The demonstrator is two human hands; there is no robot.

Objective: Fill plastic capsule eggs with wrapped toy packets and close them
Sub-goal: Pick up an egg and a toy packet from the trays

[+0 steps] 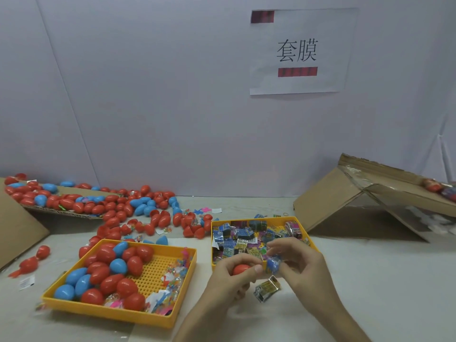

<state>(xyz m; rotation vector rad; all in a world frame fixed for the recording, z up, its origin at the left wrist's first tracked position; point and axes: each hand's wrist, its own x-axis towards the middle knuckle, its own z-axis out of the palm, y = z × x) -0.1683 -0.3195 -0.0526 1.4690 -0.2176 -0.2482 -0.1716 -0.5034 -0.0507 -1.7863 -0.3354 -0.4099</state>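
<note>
The left hand gripped a red egg half; the right hand's fingers pinched a blue packet.

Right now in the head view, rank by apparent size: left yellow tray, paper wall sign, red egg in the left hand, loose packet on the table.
1. left yellow tray
2. paper wall sign
3. loose packet; red egg looks similar, partly covered by left hand.

One camera sits on the person's head. It looks forward and down, close over the table. Far edges look a bit blurry
</note>
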